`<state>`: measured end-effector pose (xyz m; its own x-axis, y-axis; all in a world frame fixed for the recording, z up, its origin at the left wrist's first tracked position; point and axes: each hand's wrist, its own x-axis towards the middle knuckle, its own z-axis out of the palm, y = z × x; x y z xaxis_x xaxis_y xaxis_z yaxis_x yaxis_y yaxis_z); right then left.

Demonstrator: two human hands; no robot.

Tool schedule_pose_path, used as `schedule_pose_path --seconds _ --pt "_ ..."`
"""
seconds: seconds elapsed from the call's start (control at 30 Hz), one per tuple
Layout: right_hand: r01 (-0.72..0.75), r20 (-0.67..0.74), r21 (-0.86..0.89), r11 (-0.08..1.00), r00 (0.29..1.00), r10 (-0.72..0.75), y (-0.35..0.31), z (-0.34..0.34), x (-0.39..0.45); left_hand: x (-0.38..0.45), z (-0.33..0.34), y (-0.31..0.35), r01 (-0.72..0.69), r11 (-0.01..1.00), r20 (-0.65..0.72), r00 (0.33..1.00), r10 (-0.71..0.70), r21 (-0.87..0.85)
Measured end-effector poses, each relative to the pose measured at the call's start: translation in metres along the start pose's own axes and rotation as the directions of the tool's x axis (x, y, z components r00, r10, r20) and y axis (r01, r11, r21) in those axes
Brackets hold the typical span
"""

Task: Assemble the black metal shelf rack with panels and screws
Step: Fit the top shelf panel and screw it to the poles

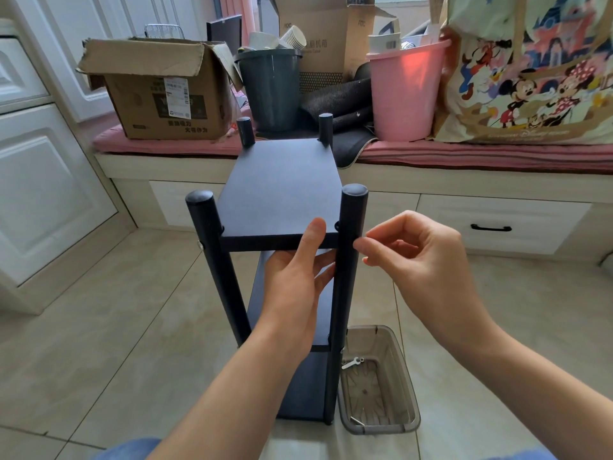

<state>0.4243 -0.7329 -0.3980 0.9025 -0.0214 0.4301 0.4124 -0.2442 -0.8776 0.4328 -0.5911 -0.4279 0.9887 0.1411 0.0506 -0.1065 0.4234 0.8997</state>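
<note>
The black shelf rack stands upright on the tiled floor, its top panel between four round posts. My left hand grips the front edge of the top panel, thumb on top and fingers underneath, beside the right front post. My right hand pinches thumb and forefinger against the outer side of that post at panel height; whatever is pinched there is too small to make out. A screw head shows on the left front post. Lower panels are partly hidden behind my left arm.
A clear plastic bin with a small wrench sits on the floor right of the rack. Behind is a bench with drawers, carrying a cardboard box, a dark bucket, a pink bucket and a printed bag. White cabinets stand left.
</note>
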Motion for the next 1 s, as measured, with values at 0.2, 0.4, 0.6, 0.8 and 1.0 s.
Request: schedule_pose_path --seconds 0.2,0.4,0.6,0.8,1.0 --pt "0.005 0.006 -0.031 0.999 1.0 -0.005 -0.0017 0.0006 -0.0021 -0.0009 -0.0001 -0.0007 -0.01 1.0 0.01 1.0 0.01 -0.001" --pt "-0.029 0.015 0.04 0.999 0.999 0.028 0.0 -0.0025 -0.0027 -0.0006 -0.0004 -0.0009 -0.003 1.0 0.016 1.0 0.003 -0.009" --pt "0.009 0.029 -0.005 1.0 1.0 -0.008 -0.0001 -0.0021 -0.0017 -0.0004 -0.0004 -0.0024 -0.002 1.0 0.006 1.0 0.002 -0.016" --pt "0.077 0.019 -0.101 0.992 0.997 -0.076 -0.0022 0.0006 -0.0033 -0.0018 -0.0005 -0.0022 -0.023 1.0 -0.011 1.0 0.023 -0.019" --pt "0.074 0.028 -0.108 0.991 0.997 -0.072 -0.0028 -0.0011 -0.0037 -0.0032 0.0006 -0.0012 -0.016 0.999 -0.019 1.0 0.015 -0.049"
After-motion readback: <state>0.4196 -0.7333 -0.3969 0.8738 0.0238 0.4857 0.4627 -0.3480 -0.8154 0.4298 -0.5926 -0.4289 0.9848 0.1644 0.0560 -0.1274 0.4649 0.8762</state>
